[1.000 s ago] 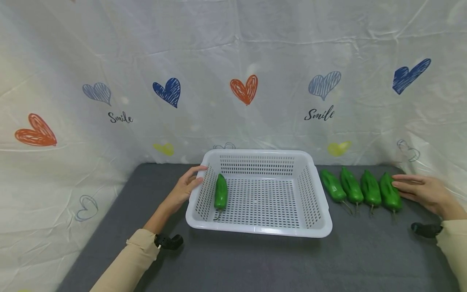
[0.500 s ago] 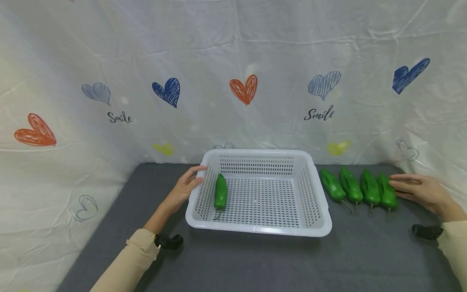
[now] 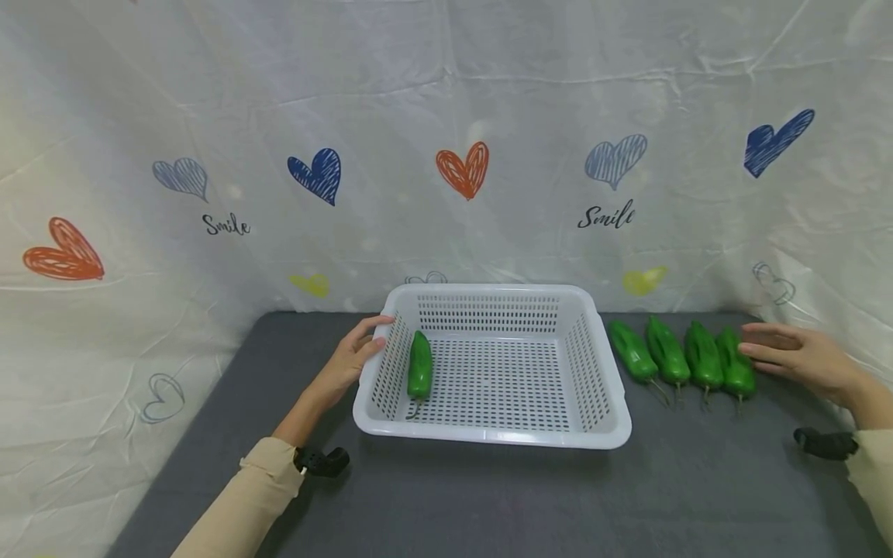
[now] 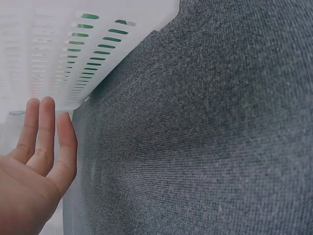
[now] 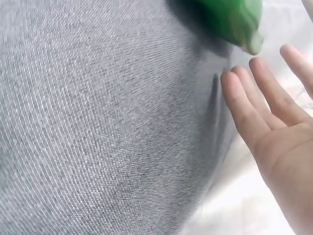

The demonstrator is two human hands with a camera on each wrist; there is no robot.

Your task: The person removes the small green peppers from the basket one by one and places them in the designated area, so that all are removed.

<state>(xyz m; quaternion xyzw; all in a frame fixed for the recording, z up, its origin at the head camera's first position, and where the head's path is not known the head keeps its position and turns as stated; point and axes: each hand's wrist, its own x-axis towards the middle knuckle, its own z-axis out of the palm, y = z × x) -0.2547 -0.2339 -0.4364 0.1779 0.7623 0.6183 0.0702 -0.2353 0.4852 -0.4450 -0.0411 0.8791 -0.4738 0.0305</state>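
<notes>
A white plastic basket [image 3: 488,443] with slotted walls lies on the grey cloth. One green chili pepper [image 3: 420,368] is inside it, near its left wall. My left hand [image 3: 345,360] touches the basket's left rim; the left wrist view has its fingers [image 4: 45,132] extended along the outer wall. Right of the basket, several green peppers lie side by side with stems toward me. My right hand [image 3: 805,360] is at the rightmost pepper [image 3: 736,368], its fingers extended. In the right wrist view those fingertips [image 5: 230,81] show a small gap from a green pepper [image 5: 230,17].
Grey cloth [image 3: 488,504] covers the table. Behind it hangs a pale curtain [image 3: 391,93] printed with hearts, which also runs down the left side. Black camera mounts [image 3: 324,463] sit on both wrists.
The rightmost pepper has moved left against its neighbour, with my right hand following, and the fingers have since loosened from it. My left hand has stayed at the basket's rim.
</notes>
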